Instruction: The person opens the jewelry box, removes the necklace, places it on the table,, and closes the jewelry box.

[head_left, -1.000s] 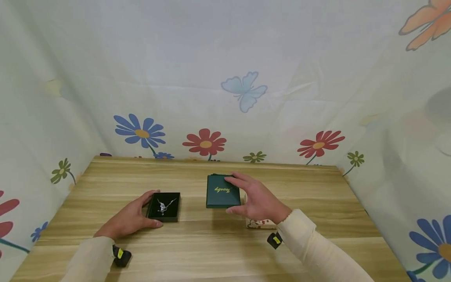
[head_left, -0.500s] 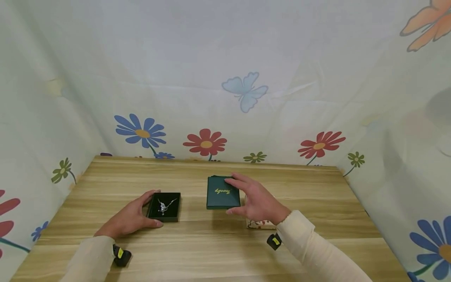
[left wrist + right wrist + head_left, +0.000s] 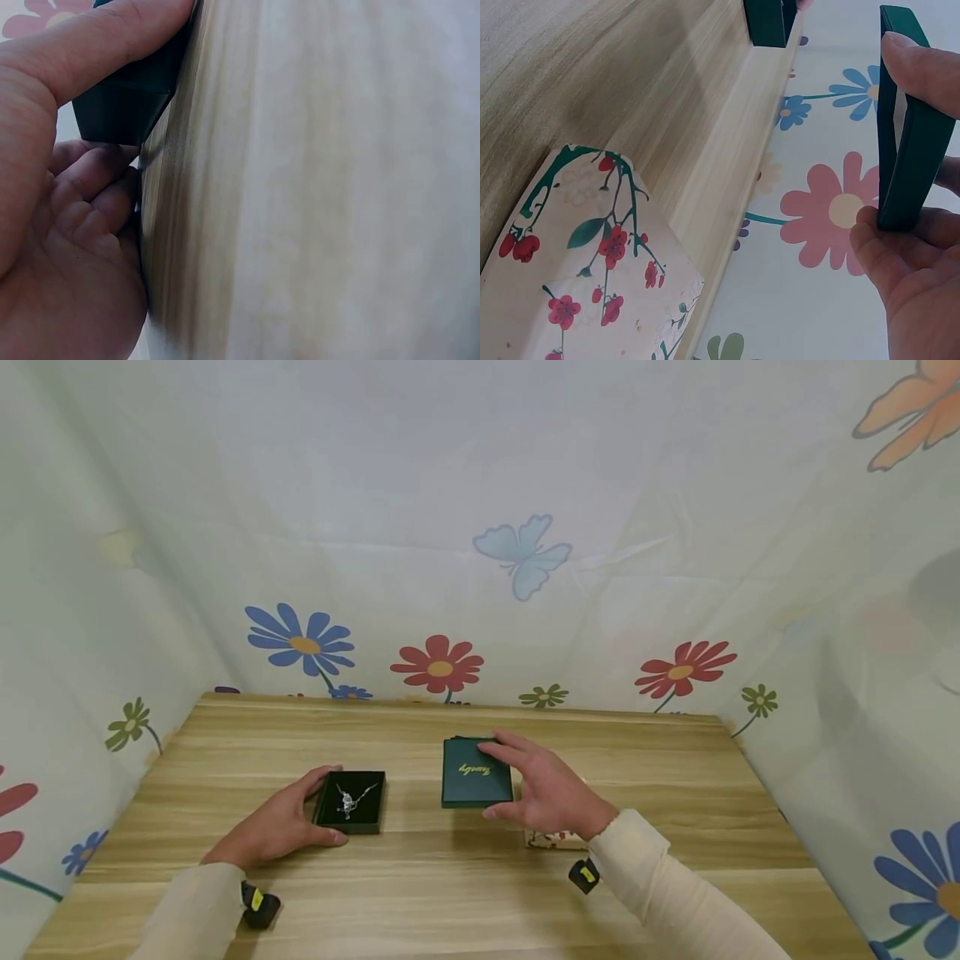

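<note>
A small dark green jewelry box (image 3: 370, 823) stands on the table at left, with a silver necklace (image 3: 347, 803) lying on its black lining. My left hand (image 3: 273, 822) grips this box by its left side, thumb at the near edge and fingers round the far edge; the left wrist view shows the thumb along the box wall (image 3: 120, 112). Right of it, my right hand (image 3: 547, 789) holds a green lid (image 3: 468, 785) with gold lettering above the table, thumb and fingers on opposite edges. In the right wrist view the lid (image 3: 919, 150) shows its hollow side edge-on.
A cream box with red blossoms (image 3: 592, 247) stands on the wooden table (image 3: 420, 893), partly hidden under my right hand in the head view. A flowered white curtain (image 3: 360, 527) rises behind the table's far edge and at both sides.
The lid in my right hand has sunk very slightly toward the near side. My left hand and the jewelry box stay in place.
</note>
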`<state>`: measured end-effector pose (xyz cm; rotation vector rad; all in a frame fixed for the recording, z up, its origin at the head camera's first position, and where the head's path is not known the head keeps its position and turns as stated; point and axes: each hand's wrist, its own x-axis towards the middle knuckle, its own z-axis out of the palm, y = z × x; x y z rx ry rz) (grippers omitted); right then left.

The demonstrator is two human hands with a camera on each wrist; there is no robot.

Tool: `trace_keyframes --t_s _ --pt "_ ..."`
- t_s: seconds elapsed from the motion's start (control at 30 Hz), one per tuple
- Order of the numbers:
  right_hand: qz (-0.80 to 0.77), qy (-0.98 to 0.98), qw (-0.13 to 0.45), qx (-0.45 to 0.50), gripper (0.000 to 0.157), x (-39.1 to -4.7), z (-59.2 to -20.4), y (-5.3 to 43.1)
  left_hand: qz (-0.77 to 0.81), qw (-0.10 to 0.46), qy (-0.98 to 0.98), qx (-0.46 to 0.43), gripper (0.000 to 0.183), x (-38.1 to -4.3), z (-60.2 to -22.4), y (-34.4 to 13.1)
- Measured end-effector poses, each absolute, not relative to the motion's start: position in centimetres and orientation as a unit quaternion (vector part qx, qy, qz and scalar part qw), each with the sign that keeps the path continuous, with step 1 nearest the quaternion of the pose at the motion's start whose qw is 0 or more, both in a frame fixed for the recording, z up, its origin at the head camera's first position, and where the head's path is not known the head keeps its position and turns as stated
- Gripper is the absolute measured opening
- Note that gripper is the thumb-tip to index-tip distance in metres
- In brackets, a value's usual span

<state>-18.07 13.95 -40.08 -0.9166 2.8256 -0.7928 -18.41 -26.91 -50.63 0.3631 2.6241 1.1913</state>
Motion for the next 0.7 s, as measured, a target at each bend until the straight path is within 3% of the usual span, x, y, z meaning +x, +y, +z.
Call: trace_keyframes --t_s 0.7 --pt "-0.247 0.925 0.042 -0.286 0.083 -18.03 -40.58 13.71 0.411 0.12 0.894 0.131 0.112 -18.4 -50.48 -26.86"
